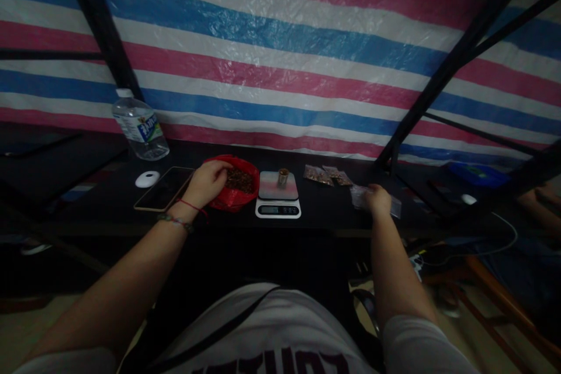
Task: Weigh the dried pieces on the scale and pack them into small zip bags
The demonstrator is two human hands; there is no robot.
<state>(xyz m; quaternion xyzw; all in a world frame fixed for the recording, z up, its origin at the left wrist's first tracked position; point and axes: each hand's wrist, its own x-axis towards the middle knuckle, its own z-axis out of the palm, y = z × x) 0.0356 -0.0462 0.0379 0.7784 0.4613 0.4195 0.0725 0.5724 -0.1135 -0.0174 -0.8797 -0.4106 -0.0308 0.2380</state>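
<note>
My left hand (208, 180) is curled over the left rim of a red plastic bag (232, 200), gripping it with the fingertips just inside. Small brown pieces, like beans or seeds (240, 180), fill the bag. To its right is a white digital scale (278, 209), with a small metal cup (283, 177) upright on the plate. My right hand (378, 201) is closed on clear plastic zip bags (359, 197) lying on the table; its fingertips are partly hidden. Between scale and hand lie several small filled bags (319, 175) with brown contents.
On the left are a phone (164, 188), a white oval device (147, 179) and a clear water bottle (142, 128). Black frame bars (412, 111) slant down at both sides. Striped sheeting hangs behind the table. At far right are a blue tray (477, 175) and another person's arm (541, 204).
</note>
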